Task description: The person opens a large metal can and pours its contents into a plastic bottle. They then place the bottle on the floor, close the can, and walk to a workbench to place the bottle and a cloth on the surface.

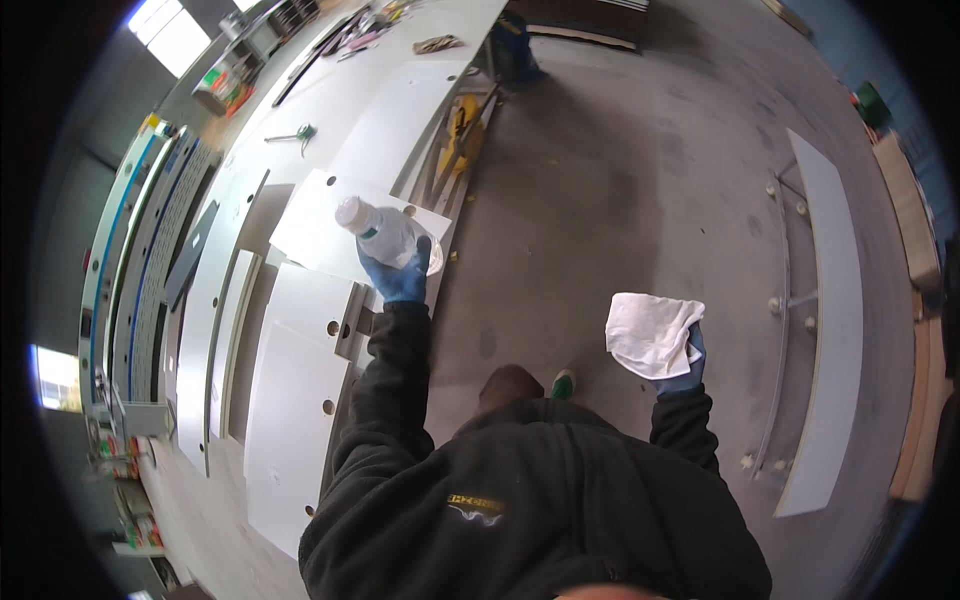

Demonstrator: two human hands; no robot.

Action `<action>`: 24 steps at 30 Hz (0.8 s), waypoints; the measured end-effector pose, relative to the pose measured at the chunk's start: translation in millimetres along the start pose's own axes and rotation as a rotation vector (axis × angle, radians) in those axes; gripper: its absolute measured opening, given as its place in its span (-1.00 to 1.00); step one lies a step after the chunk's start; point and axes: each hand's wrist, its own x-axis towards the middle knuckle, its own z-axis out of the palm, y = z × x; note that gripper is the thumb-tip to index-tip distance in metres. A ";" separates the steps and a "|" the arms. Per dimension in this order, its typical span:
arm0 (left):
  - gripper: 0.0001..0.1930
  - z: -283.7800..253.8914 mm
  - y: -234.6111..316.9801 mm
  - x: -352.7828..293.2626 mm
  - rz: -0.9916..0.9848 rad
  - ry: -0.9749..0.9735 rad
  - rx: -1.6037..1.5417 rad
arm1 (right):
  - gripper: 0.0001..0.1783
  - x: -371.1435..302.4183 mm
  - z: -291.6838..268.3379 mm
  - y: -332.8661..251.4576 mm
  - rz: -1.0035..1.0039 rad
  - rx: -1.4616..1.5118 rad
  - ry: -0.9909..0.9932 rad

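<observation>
In a blue glove, my left hand (402,277) is wrapped round a clear plastic bottle (388,235) with a white cap. The bottle tilts to the left above white panels (315,225) that have round dark holes. My right hand (683,368), gloved in blue too, grips a folded white cloth (648,332) out over the floor. Most of the right fingers are hidden behind the cloth.
A long white worktable (385,110) runs away on the left, with a small green-handled tool (303,133) and a glove (438,44) on it. Edge-on panels (140,270) stand at the far left. A white-topped wheeled cart (828,330) stands at the right.
</observation>
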 end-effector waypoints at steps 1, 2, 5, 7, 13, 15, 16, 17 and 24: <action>0.01 11.3 -9.4 17.3 -0.028 0.056 -0.027 | -0.38 28.9 9.9 -9.2 0.030 -0.019 0.006; 0.02 19.6 -18.4 38.3 0.025 0.047 0.027 | -0.38 59.1 19.3 -15.1 0.063 -0.025 0.000; 0.02 36.4 -51.9 100.0 0.156 0.080 0.198 | -0.38 147.4 45.9 -20.3 0.129 -0.068 -0.033; 0.03 46.8 -83.9 139.8 0.104 0.108 0.020 | -0.38 200.9 63.3 -9.3 0.125 -0.113 0.036; 0.00 61.0 -161.1 266.1 0.157 0.223 0.235 | -0.34 344.2 126.4 34.7 0.280 -0.108 0.018; -0.05 64.4 -176.2 299.7 0.109 0.209 0.198 | -0.33 387.4 145.6 47.5 0.275 -0.197 -0.042; -0.06 66.9 -183.9 315.3 0.103 0.216 0.189 | -0.32 407.6 154.8 54.4 0.268 -0.250 -0.034; -0.07 68.1 -190.7 331.3 0.139 0.211 0.197 | -0.32 426.4 163.4 63.1 0.251 -0.309 0.060; -0.04 81.9 -229.0 401.4 0.114 0.323 0.214 | -0.37 568.5 216.8 100.1 0.461 -0.263 -0.096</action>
